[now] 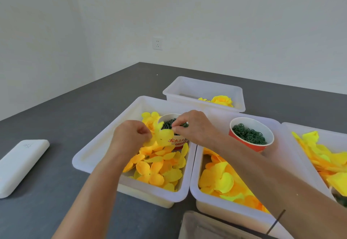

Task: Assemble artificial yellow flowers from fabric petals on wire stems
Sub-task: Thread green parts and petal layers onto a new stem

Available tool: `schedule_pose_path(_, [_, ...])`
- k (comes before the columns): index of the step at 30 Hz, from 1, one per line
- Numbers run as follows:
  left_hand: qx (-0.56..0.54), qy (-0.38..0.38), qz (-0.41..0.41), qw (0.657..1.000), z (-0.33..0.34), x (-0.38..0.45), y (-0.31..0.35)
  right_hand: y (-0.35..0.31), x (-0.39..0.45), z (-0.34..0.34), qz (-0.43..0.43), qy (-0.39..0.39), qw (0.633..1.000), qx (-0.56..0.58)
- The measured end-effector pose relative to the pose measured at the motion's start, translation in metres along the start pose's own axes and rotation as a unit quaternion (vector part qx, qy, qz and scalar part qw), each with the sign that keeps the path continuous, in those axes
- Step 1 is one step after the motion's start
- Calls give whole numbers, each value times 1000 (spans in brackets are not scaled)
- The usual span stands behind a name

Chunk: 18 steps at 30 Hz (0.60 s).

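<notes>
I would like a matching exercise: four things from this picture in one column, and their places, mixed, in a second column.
1. finished flower
2. red cup
3. white case
4. left hand

a. on the table, far left
b. in the back bin
c. holding a yellow petal
d. in the middle bin

Pairs: 1-b, 2-d, 3-a, 4-c

The scene is evenly and brightly lit by soft, diffuse light; only faint shadows are cast under the white bins (131,186) on the grey table (56,118); no harsh glare is seen; straight lines are bowed by wide-angle distortion toward the edges; slight softness is noted throughout.
</notes>
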<state>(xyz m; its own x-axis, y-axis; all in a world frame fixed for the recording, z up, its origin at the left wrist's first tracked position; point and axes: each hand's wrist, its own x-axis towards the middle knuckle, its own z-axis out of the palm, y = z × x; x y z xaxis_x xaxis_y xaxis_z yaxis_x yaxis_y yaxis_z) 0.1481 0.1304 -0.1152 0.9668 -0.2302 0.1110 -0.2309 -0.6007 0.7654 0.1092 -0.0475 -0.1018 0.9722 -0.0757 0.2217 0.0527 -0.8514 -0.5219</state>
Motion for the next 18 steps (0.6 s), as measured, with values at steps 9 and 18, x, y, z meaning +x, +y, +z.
schedule_pose_path(9, [-225, 17, -52, 973, 2, -6, 4, -22, -13, 8, 121, -71, 928, 344])
schedule_pose_path(18, [-267, 22, -37, 963, 10, -11, 7, -11, -19, 11, 125, -37, 894, 429])
